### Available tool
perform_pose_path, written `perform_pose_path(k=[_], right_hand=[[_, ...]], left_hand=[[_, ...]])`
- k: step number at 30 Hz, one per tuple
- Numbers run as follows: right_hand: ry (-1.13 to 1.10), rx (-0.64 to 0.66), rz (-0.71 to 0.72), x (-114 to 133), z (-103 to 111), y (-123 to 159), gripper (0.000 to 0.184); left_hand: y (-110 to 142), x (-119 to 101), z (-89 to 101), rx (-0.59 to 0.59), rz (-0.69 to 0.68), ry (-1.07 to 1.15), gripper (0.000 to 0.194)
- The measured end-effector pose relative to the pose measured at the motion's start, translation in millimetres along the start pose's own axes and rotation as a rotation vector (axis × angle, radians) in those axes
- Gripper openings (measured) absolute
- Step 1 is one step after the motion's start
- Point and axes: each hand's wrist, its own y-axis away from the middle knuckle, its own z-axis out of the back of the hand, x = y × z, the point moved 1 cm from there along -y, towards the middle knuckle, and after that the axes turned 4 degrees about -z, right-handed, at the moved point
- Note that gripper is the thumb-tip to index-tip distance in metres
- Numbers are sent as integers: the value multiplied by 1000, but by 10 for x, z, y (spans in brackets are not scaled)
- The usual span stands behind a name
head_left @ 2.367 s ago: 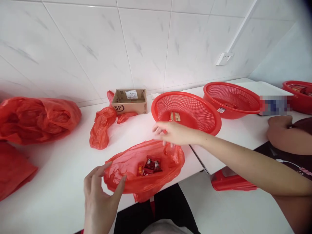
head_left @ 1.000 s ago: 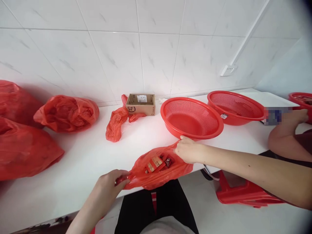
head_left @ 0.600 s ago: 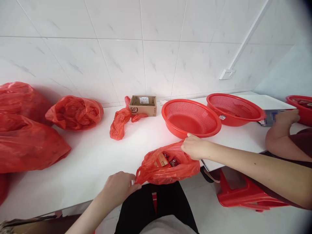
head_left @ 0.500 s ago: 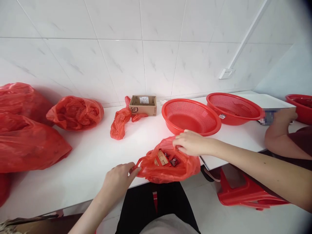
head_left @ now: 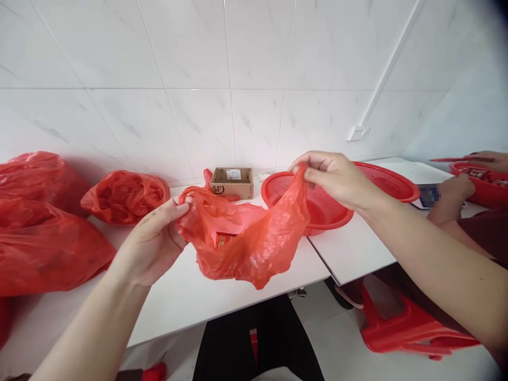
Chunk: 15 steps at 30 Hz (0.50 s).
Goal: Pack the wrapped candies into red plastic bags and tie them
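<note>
Moved: red bag (head_left: pixel 254 241) lifted off counter (head_left: pixel 190 296)
Span: slung between left hand (head_left: pixel 153 241) and higher right hand (head_left: pixel 337 177)
Grip: both pinch its rim

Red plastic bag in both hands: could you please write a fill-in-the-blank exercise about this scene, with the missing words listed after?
1. The left hand and right hand lift one red plastic ____ above the white table.
2. The cardboard box stands against the ____.
3. The nearest red basket lies under the ____ hand.

Missing words: bag; wall; right
</note>
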Motion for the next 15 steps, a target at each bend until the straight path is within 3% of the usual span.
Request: perform_pose_path(k=[4,7,10,15], right_hand=[[-21,48,-31,47,-24,-39,13],[-50,100,-75,-27,-23,-112,14],[-88,109,-116,-154,-2,-187,17],[-86,260,-133,-234,-115,-212,16]], left_hand=[[7,-98,52,-30,8,81,8],[9,-167,56,-17,-108,61,9],[15,-134,23,67,-250,-93,7],[-27,63,-43,207,-291,-409,44]])
